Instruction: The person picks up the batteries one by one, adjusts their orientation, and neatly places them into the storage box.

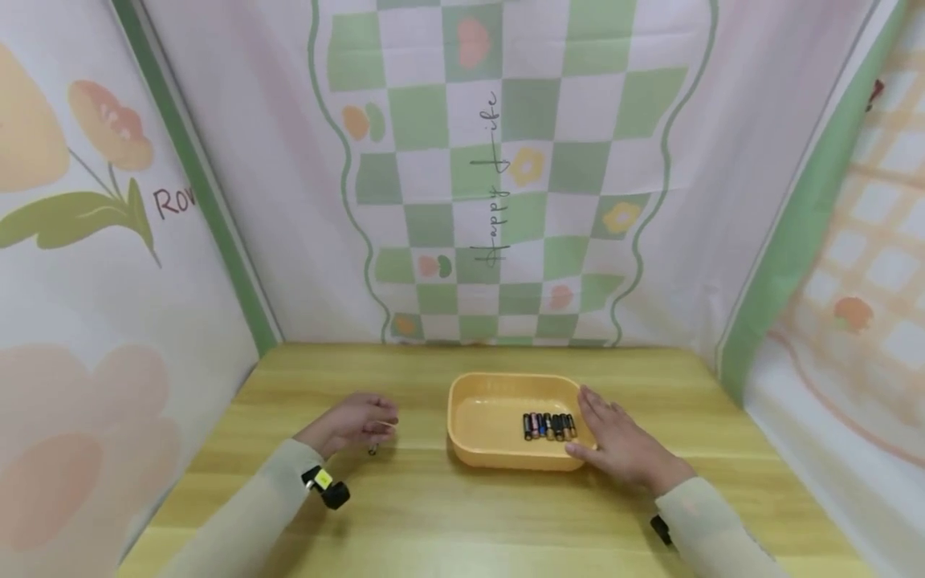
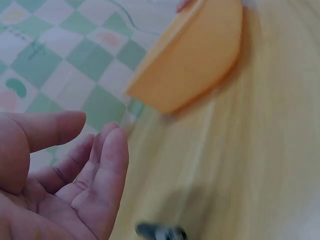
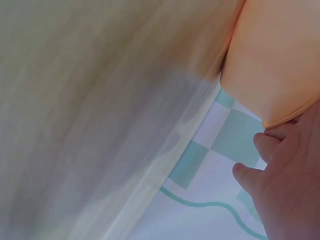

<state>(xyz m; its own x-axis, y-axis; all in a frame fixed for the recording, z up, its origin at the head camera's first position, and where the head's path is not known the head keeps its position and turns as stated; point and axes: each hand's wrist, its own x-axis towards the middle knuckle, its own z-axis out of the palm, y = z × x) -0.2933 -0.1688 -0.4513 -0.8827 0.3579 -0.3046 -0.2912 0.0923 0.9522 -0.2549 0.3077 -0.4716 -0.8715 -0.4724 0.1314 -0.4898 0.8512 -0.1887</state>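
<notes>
On the table stands a yellow plastic basin (image 1: 477,449) with a row of several batteries (image 1: 549,427) lying side by side in its right half. My right hand (image 1: 621,445) rests on the basin's right rim, its thumb near the front corner and its fingers fairly straight toward the back. To the left of the basin my left hand (image 1: 360,421) hovers over the table, thumb and fingers parted with nothing between them. Just below it lies a single small battery (image 1: 372,449), dark and blurred at the bottom of the left wrist view.
The wooden table (image 1: 462,522) ends at a curtain (image 1: 506,160) with green checks at the back. Printed cloth panels (image 1: 79,265) stand on both sides. A wrist camera (image 1: 332,491) is strapped to the left sleeve.
</notes>
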